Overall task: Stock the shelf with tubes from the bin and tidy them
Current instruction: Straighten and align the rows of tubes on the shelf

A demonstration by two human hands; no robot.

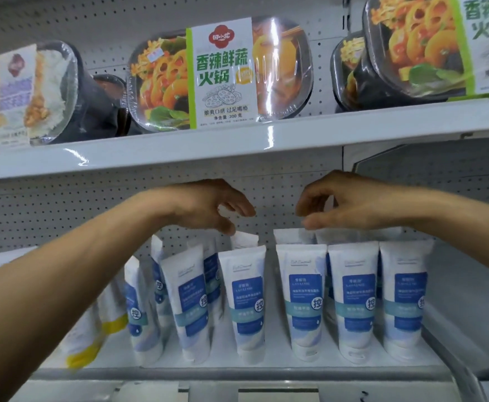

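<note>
Several white tubes with blue labels (307,300) stand cap-down in rows on the lower shelf (237,369). My left hand (217,207) hovers over the back row left of centre, fingers loosely curled. Its thumb tip touches the crimped top of a tilted rear tube (244,239). My right hand (342,207) is over the back row right of centre, with its thumb lying along the tops of the rear tubes (286,236). Neither hand grips a tube. The left tubes (141,309) lean and stand unevenly. The right ones are upright and in line. The bin is out of view.
White tubes with yellow bands (92,335) lean at the lower shelf's left end, partly behind my left forearm. The upper shelf (179,152) carries black hot-pot meal trays (220,74) just above my hands. A grey side panel (455,285) closes the shelf on the right.
</note>
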